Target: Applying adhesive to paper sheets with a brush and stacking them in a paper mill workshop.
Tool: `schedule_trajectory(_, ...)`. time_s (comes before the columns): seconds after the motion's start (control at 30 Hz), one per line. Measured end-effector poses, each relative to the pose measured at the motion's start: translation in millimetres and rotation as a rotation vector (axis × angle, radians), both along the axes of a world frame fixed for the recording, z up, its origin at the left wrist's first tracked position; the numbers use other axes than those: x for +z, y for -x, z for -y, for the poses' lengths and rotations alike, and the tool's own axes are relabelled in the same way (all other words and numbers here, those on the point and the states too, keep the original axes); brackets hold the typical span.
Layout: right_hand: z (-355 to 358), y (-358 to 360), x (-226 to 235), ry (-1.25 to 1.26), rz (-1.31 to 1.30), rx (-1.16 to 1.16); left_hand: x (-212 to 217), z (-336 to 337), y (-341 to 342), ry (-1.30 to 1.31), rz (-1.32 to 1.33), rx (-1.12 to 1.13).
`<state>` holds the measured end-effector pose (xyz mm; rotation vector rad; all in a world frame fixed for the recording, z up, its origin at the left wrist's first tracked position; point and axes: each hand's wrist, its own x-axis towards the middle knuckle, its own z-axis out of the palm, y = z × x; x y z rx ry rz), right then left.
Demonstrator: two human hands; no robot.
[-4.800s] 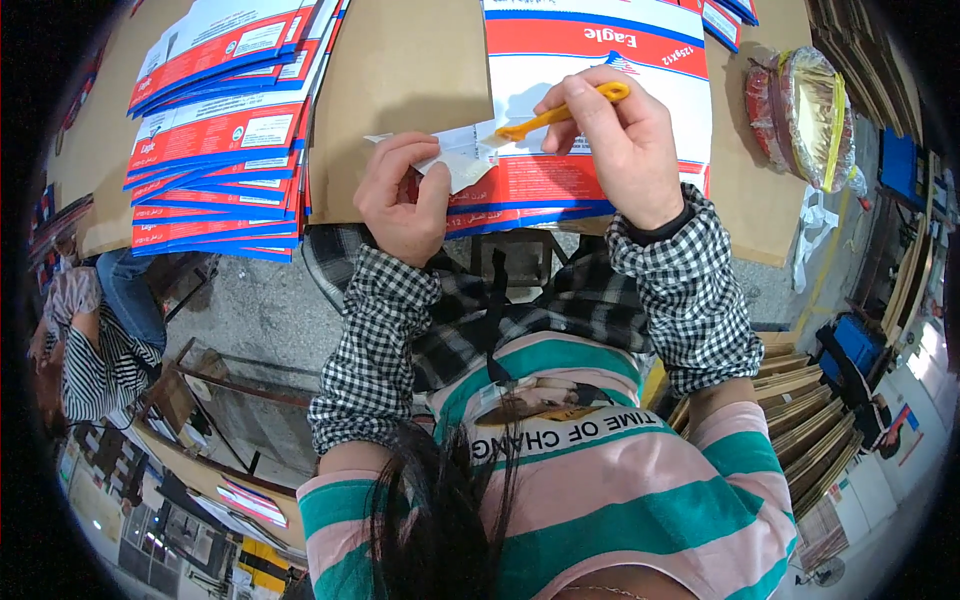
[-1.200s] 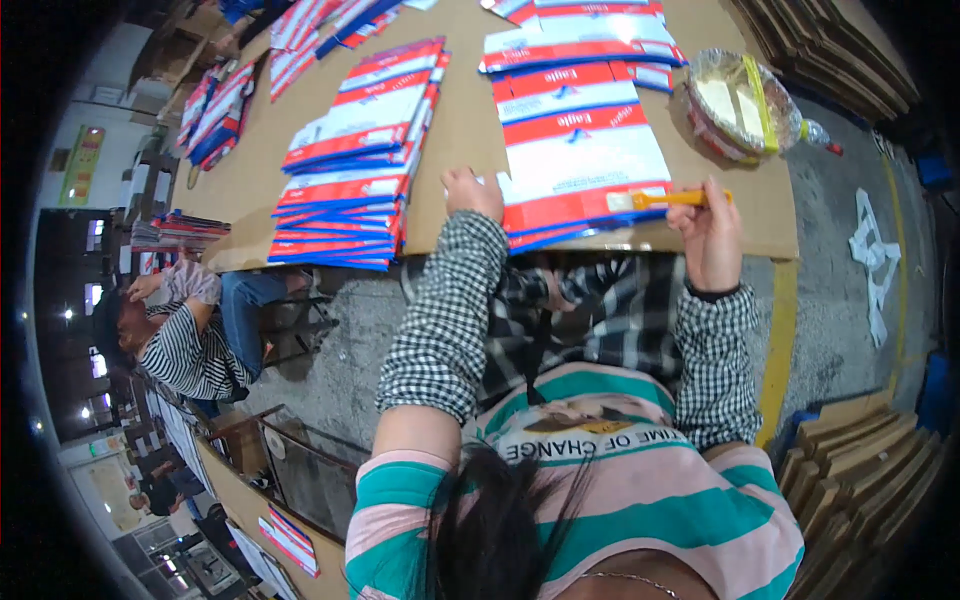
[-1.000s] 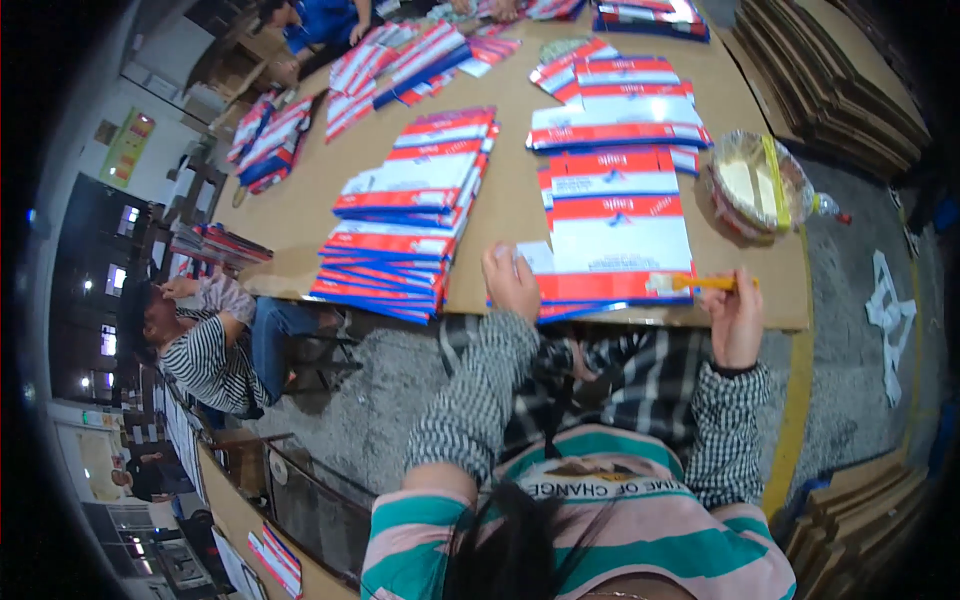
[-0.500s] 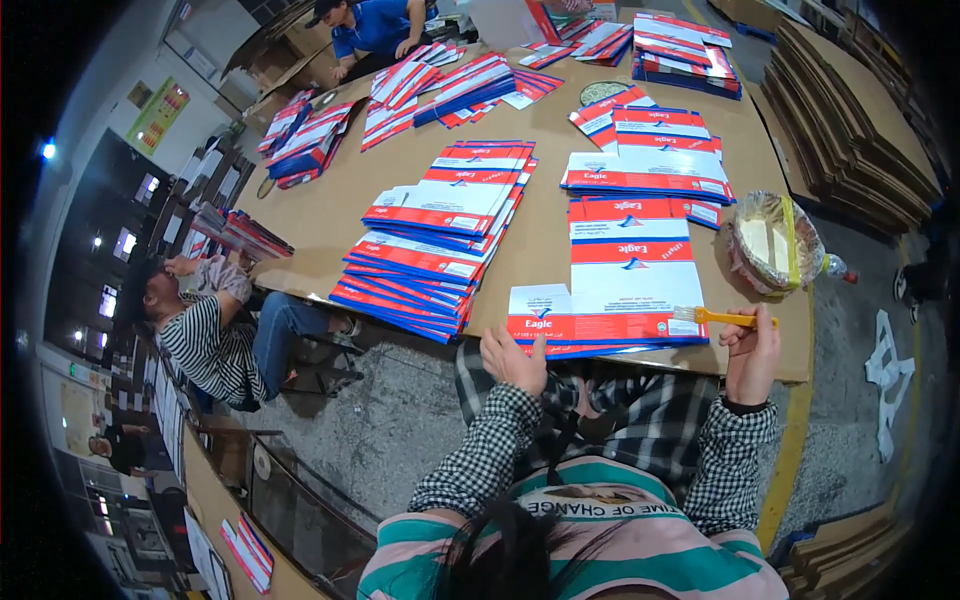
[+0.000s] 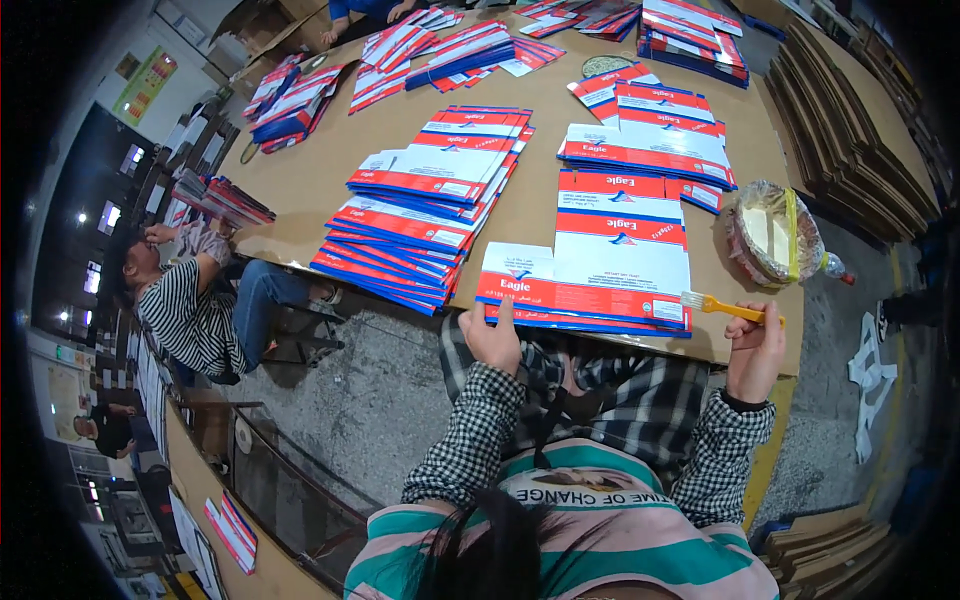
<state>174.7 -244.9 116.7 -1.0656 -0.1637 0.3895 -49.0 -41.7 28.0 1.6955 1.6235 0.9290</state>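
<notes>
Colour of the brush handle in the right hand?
Yellow-orange; the brush handle in the right hand shows best in the current head view.

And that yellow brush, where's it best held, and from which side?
Probably by its yellow handle, from the right, where the right hand has it: the slim handle points right, clear of the flat cartons, while the pale bristles point left toward them.

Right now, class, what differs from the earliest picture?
The left hand has let go of the raised white flap, which now lies flat, and moved to the near left edge of the carton. The yellow brush has moved right, from the flap to the carton's right edge. The right hand still grips it; the left carton stack stays.
</notes>
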Motion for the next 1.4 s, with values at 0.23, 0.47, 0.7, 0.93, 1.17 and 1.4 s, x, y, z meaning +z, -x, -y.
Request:
schedule_trajectory(0.23,-2,2,4,-0.049,0.017,0.036,1,-16,-7,0.184,0.808,-0.115)
schedule_trajectory(0.47,-5,-5,8,-0.047,0.032,0.011,26,-27,-21,0.354,0.955,-0.106)
schedule_trajectory(0.7,2,-14,20,-0.304,0.086,0.034,40,-99,13,0.19,1.214,-0.203)
schedule_trajectory(0.93,0,-25,42,-0.354,0.216,0.019,54,-253,49,-0.032,1.12,-0.011)
schedule_trajectory(1.17,-35,-19,25,-0.209,0.08,-0.027,46,-380,62,0.136,0.566,0.361)
schedule_trajectory(1.4,-82,-16,21,-0.065,0.115,0.017,36,-317,9,-0.124,-0.6,0.015)
